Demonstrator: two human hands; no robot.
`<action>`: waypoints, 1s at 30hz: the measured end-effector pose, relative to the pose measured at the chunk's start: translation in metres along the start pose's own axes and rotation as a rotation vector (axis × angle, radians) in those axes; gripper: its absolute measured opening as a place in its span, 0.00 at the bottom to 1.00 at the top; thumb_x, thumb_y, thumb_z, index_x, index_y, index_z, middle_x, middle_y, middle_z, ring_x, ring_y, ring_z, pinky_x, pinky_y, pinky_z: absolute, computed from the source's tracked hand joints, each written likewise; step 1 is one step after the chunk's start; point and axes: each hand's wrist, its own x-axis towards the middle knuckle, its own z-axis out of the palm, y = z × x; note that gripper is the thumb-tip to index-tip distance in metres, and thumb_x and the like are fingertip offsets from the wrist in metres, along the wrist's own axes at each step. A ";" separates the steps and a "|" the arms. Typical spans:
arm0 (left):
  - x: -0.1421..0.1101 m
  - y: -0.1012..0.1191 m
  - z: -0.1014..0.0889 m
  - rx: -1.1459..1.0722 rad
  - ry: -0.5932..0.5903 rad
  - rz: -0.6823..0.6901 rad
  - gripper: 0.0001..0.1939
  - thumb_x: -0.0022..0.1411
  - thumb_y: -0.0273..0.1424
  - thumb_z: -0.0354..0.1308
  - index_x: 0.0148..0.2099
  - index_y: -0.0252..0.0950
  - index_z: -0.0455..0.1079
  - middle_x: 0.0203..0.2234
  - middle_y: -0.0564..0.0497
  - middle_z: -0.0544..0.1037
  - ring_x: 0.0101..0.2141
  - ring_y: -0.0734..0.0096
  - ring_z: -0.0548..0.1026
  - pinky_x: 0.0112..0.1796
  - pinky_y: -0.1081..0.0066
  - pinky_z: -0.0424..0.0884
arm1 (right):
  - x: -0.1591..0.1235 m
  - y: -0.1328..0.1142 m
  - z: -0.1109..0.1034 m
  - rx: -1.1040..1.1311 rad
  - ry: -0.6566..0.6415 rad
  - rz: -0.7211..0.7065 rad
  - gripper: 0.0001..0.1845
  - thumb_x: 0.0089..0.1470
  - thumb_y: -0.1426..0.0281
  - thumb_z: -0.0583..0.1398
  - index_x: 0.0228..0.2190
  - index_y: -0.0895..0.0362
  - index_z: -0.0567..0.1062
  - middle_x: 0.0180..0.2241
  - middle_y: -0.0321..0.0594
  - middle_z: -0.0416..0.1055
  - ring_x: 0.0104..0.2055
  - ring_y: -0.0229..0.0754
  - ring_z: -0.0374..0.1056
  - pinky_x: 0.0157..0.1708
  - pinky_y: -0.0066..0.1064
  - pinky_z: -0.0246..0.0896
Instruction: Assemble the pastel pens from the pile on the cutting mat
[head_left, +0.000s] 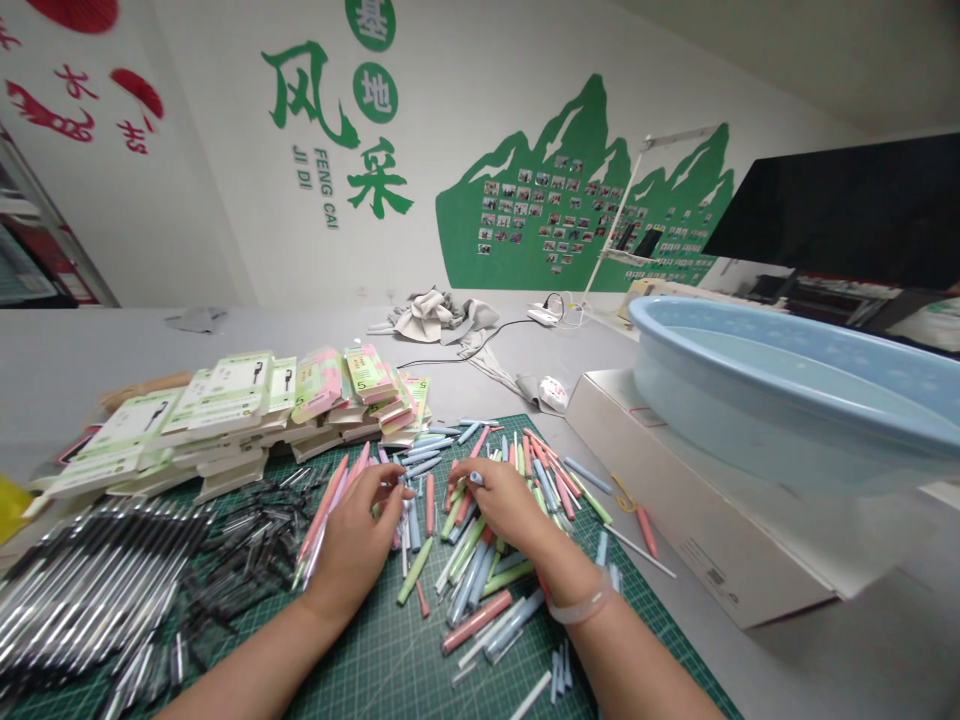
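Note:
My left hand hovers low over the green cutting mat, back upward. Its fingers are loosely curled, the thumb apart from the index finger, with nothing visible between them. Close against its outer side is a bundle of pink, coral and pale pens, partly hidden by the hand. My right hand is pinched at the heap of coloured pen parts. A blue pen shows end-on between its fingers. Between the hands lie a coral barrel and a green one.
Many clear, black-tipped pen barrels lie at left, beside small black clips. Behind them are stacked pen boxes. A blue basin stands on a white carton at right. Yellow-handled scissors and crumpled cloth lie farther off.

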 end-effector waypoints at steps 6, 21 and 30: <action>0.008 0.006 -0.001 -0.295 -0.004 -0.134 0.13 0.59 0.38 0.54 0.44 0.38 0.66 0.39 0.48 0.75 0.38 0.63 0.77 0.39 0.67 0.71 | 0.001 -0.024 -0.012 0.276 0.012 0.116 0.12 0.55 0.73 0.51 0.37 0.54 0.73 0.23 0.33 0.72 0.22 0.36 0.66 0.29 0.29 0.60; 0.021 0.078 -0.004 -0.715 -0.112 -0.137 0.16 0.54 0.36 0.60 0.44 0.36 0.65 0.34 0.50 0.75 0.33 0.66 0.77 0.40 0.65 0.70 | -0.053 -0.058 -0.014 1.260 -0.146 0.293 0.08 0.48 0.70 0.60 0.32 0.61 0.72 0.27 0.41 0.71 0.25 0.34 0.62 0.27 0.26 0.53; 0.003 0.097 0.006 -0.580 -0.268 -0.082 0.13 0.56 0.37 0.58 0.43 0.37 0.65 0.36 0.48 0.77 0.35 0.66 0.76 0.35 0.69 0.71 | -0.064 -0.062 -0.008 1.052 -0.139 0.118 0.08 0.55 0.65 0.57 0.33 0.58 0.71 0.24 0.35 0.68 0.24 0.34 0.59 0.28 0.27 0.53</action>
